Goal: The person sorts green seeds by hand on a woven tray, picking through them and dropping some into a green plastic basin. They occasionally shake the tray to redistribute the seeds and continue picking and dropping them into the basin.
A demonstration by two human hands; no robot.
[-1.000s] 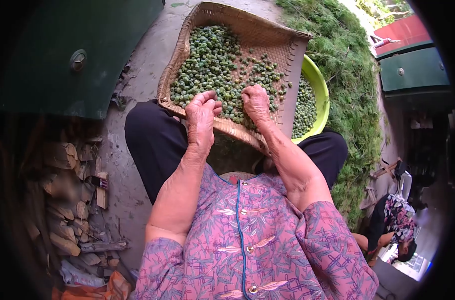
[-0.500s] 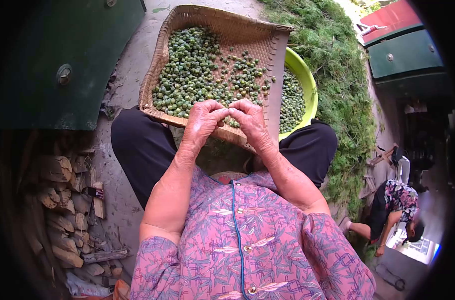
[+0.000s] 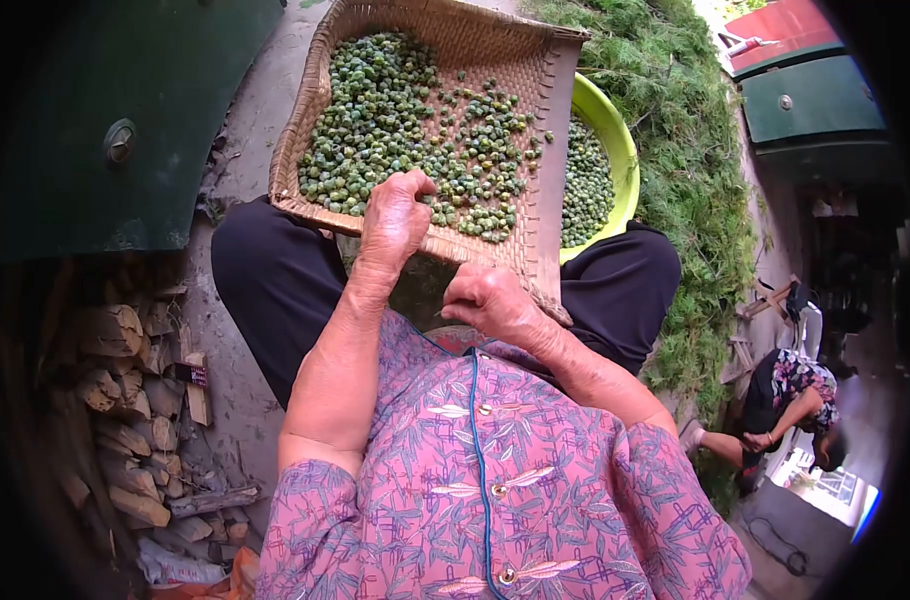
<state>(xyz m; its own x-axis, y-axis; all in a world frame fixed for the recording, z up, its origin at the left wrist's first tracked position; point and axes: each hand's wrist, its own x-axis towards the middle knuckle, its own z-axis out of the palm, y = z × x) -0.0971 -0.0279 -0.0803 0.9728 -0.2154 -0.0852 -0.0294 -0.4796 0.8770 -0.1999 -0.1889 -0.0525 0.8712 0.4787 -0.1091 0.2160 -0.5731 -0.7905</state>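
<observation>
A woven winnowing basket [image 3: 538, 225] rests across the lap, tilted a little. Small round green fruits [image 3: 370, 115] lie heaped at its left and scattered toward its right. My left hand [image 3: 397, 215] is over the basket's near rim, at the edge of the fruits, with its fingers curled together. Whatever its fingertips hold is hidden. Just below the near rim, in front of the shirt, my right hand [image 3: 490, 300] is closed with bent fingers. Anything inside it cannot be seen.
A yellow-green basin [image 3: 627, 170] of similar small green fruits stands behind the basket's right side. Feathery green branches [image 3: 690, 160] cover the ground at right. Split firewood [image 3: 120, 335] is stacked at left under a dark green panel [image 3: 125, 90]. Another person [image 3: 800, 395] bends over at far right.
The hands were together at the fingertips above the near rim and are now apart. My left hand stays over the fruits; my right has moved down toward the body.
</observation>
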